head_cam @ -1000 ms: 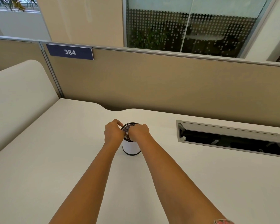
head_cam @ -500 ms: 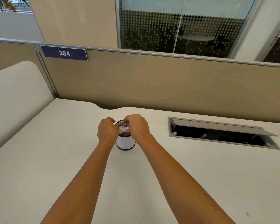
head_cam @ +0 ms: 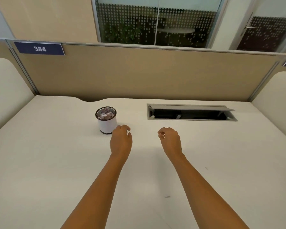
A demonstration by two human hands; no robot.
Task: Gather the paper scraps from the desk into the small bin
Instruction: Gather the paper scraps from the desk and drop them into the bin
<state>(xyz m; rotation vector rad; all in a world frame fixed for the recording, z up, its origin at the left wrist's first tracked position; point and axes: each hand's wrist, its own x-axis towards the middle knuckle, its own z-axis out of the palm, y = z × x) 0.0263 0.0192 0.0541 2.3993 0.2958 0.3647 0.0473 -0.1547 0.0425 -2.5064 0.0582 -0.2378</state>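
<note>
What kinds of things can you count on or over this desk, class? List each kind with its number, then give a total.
Hands: 2, the left hand and the right hand, both empty
Small bin: 1, with paper scraps inside, too jumbled to count
Open cable hatch in the desk: 1
Total: 4
</note>
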